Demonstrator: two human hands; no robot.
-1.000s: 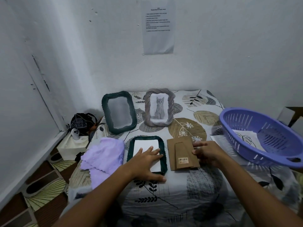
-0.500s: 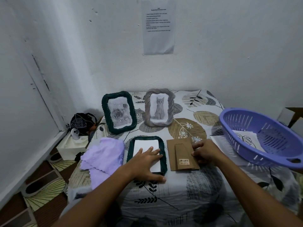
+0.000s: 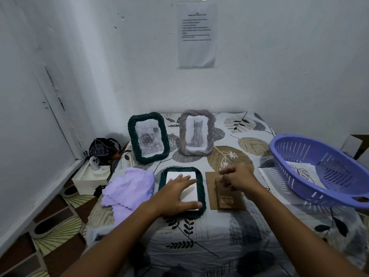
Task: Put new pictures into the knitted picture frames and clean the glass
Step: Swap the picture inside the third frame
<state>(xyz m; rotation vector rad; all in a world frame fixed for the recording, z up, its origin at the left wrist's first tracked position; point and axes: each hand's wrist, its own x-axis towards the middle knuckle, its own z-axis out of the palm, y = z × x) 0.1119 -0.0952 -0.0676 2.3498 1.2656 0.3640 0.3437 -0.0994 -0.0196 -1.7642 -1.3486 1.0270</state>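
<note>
Brown backing board [image 3: 223,198] bears an unreadable label near right hand [image 3: 237,176].

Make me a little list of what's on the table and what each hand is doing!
standing frames: dark green frame with a rose picture; grey frame with a kitten picture
flat frame: green frame lying face down, white sheet inside
left hand: fingers straight, pressing on the white sheet
right hand: on the brown backing board, fingers curled at its stand flap; grip unclear
cloth: purple cloth, left of the flat frame
basket: purple basket, at right, over papers
</note>
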